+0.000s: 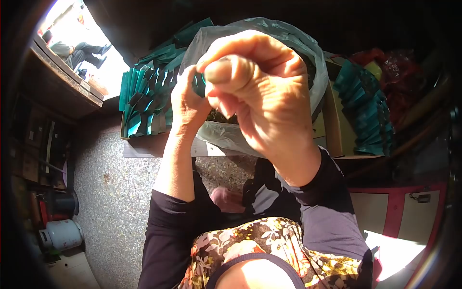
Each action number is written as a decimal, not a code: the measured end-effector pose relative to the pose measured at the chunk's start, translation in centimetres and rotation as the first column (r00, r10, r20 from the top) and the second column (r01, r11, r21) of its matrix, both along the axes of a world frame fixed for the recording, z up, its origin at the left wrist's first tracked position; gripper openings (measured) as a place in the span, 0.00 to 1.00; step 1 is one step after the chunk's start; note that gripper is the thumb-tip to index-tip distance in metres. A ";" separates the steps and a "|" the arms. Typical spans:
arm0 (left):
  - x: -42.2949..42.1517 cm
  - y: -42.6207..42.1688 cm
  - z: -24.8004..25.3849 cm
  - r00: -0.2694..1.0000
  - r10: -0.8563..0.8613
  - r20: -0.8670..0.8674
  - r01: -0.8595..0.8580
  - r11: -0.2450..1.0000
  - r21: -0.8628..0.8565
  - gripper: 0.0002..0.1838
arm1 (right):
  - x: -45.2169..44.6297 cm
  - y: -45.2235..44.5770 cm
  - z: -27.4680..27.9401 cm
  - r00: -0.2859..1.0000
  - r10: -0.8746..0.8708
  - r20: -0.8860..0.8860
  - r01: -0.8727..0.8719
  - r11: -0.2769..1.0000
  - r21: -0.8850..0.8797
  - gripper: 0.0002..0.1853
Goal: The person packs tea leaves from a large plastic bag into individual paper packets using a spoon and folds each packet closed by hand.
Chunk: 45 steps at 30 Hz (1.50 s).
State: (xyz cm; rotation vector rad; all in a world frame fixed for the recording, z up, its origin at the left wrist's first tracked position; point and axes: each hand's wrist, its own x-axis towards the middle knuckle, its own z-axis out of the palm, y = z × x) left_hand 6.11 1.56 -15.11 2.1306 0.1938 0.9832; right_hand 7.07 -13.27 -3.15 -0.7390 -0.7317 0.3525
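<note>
My right hand (269,91) is raised close to the camera, thumb and fingers pressed together in a pinch; what lies in the pinch, if anything, is too small or hidden to make out. Behind it and to the left, my left hand (186,103) is closed around a teal piece (198,85) that looks like folded paper, mostly covered by my fingers. Below both hands sits an open clear plastic bag (219,137) with dark brownish loose matter (217,117) inside. Left of the bag, many teal folded pieces (144,94) stand packed in a shallow box.
Another box (332,118) at right holds more teal folded pieces (363,103), with red plastic (399,72) behind. A white gas cylinder (65,234) stands on the speckled floor (115,192) at left. A person (82,52) sits outside, upper left. A pink-edged white panel (394,212) is at lower right.
</note>
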 end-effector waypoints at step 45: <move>0.5 0.5 -0.2 0.997 0.071 0.015 -0.072 0.993 0.098 0.41 | 3.3 5.1 2.9 0.950 -0.174 0.259 0.177 0.984 0.012 0.06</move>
